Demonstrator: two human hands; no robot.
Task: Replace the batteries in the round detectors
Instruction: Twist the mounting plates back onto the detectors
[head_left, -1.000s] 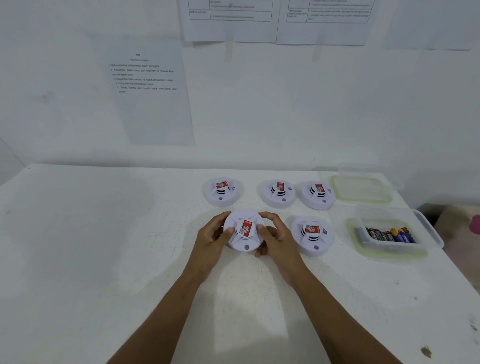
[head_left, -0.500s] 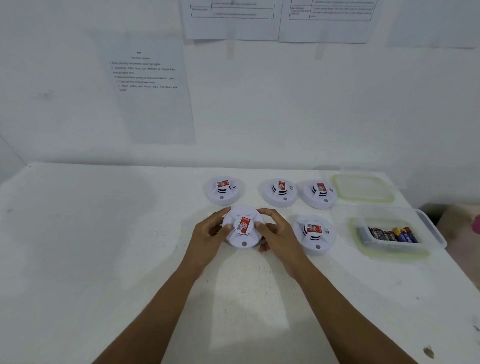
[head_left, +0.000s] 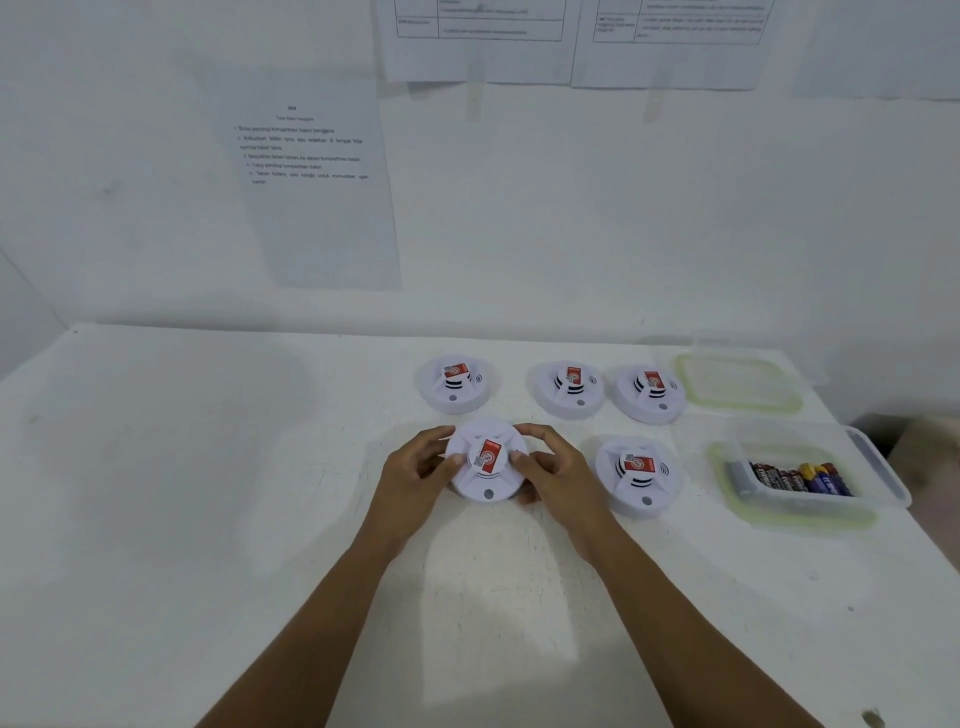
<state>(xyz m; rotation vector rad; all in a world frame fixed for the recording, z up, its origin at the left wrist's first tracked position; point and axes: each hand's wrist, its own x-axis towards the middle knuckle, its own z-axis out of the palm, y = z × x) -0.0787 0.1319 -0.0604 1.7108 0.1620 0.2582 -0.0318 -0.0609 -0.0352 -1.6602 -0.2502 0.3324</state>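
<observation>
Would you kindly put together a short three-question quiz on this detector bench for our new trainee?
1. How many round detectors are in view?
2. True or false: the batteries lie in an open container, its lid lying apart on the table.
3. The left hand and right hand grip which one? A the front-left detector; B the front-right detector; C the back-middle detector.
Key: 1 five; 2 true; 3 A.

Both hands, left hand (head_left: 415, 475) and right hand (head_left: 558, 475), grip one round detector (head_left: 487, 462) on the white table (head_left: 208, 519).
</observation>
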